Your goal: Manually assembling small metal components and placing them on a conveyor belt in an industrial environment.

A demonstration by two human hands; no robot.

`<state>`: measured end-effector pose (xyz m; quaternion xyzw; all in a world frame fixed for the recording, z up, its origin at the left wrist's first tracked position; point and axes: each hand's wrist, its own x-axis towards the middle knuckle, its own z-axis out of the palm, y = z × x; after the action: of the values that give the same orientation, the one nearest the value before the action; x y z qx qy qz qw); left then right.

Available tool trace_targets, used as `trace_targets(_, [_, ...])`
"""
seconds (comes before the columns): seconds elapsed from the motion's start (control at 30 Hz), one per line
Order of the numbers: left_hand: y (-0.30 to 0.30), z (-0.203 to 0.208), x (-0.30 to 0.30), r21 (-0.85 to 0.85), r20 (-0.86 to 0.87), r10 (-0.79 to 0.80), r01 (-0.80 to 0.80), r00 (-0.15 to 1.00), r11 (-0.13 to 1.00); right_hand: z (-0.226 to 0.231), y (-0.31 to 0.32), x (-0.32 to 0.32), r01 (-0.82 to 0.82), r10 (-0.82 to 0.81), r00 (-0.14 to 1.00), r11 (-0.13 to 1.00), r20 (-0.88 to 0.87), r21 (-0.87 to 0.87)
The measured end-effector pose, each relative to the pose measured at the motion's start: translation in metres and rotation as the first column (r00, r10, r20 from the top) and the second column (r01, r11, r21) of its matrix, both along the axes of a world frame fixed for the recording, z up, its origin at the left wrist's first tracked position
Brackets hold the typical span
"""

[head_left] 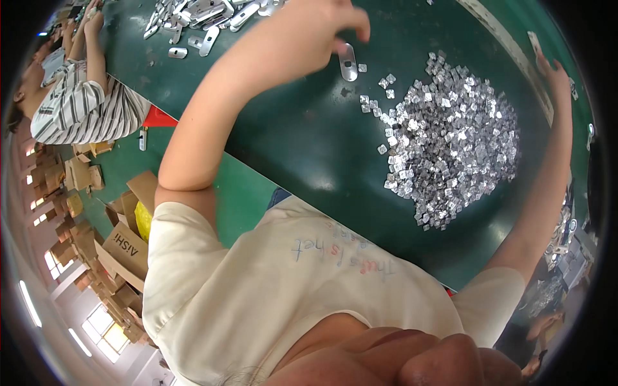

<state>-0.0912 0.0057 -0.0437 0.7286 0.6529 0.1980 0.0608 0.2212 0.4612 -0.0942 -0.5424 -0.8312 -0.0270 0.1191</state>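
Observation:
My left hand [322,29] reaches over the dark green table, thumb and forefinger apart. Just by its thumb lies a silver oblong metal plate [348,62] with rounded ends and a dark square spot in its middle; whether the thumb touches it I cannot tell. Out at the right side of the table, my right hand [555,76] is closed on a flat, narrow silver metal plate [533,42], which sticks up past the fingers. Between my arms spreads a big pile of small square metal pieces [450,138]. A few loose squares [369,105] lie at its left edge.
More oblong metal plates [206,13] are heaped at the far left of the table [290,148]. A pale strip [508,45] crosses the right side. Another person in a striped shirt [84,103] sits at the left. Open cardboard boxes [122,248] stand on the floor.

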Motion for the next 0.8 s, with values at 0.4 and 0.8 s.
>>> trace_targets(0.4, [0.01,-0.01,0.017,-0.182,0.436,0.154,-0.08,0.887,0.98,0.038,-0.315,-0.058,-0.678,0.64,0.727,0.726,-0.248,-0.113])
trace_targets(0.8, [0.026,0.0,0.079,-0.277,0.956,0.266,0.076,0.125,0.958,0.047,-0.3,-0.027,-0.707,-0.259,0.509,0.419,-0.821,-0.57])
